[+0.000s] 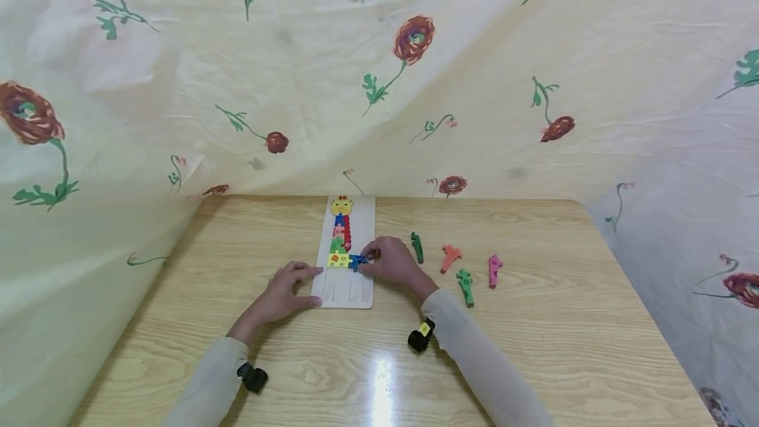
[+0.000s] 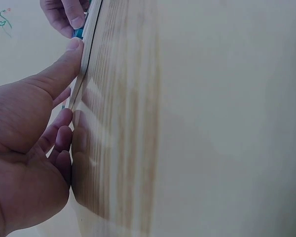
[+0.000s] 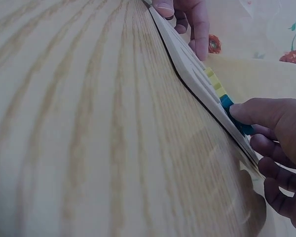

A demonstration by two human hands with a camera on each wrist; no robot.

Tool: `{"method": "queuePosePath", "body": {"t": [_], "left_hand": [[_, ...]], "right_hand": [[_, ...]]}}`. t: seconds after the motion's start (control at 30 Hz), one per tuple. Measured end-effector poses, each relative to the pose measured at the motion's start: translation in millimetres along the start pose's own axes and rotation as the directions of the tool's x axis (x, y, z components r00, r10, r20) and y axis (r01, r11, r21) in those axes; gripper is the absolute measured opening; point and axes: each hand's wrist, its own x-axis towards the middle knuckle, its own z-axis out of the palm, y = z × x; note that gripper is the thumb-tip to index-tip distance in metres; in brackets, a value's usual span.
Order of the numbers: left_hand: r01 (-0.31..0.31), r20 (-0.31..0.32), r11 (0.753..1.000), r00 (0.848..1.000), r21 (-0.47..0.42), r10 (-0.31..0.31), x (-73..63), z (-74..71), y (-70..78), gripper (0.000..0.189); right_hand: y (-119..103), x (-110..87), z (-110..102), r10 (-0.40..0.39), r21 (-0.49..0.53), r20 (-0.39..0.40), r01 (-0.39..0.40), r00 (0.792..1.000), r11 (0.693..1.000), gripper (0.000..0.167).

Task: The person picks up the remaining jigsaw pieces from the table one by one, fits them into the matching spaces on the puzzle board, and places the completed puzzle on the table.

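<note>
A white puzzle board (image 1: 346, 288) lies on the table with a giraffe puzzle (image 1: 340, 206) partly laid in it: yellow head, blue, pink, green, red and yellow pieces. My right hand (image 1: 391, 261) pinches a blue puzzle piece (image 1: 358, 261) at the board's right side, next to the yellow piece (image 1: 338, 260). In the right wrist view the thumb (image 3: 251, 111) presses on that blue piece, low over the board. My left hand (image 1: 284, 292) rests at the board's left edge, its thumb and fingers spread and touching the rim. Slots at the board's near end show bare.
Right of the board lie loose pieces: dark green (image 1: 418, 248), orange (image 1: 450, 257), green (image 1: 465, 286) and pink (image 1: 495, 271). Flowered cloth (image 1: 332, 84) hangs behind the wooden table (image 1: 534, 321) and along its sides.
</note>
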Motion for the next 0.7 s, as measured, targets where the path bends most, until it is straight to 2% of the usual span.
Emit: {"method": "queuePosePath", "body": {"t": [0.47,0.7], "left_hand": [[0.011,-0.001,1.0,1.0,0.007,-0.011,0.9,-1.2,1.7,0.064],[0.021,0.002,1.0,1.0,0.005,-0.021,0.8,-0.7,2.1,0.064]], "right_hand": [[-2.2,-2.3,-3.5,0.036,0.039,-0.001,-0.036,0.999,0.999,0.032],[-0.7,-2.1,-2.7,0.016,0.02,0.029,-0.016,0.999,1.0,0.028]]}}
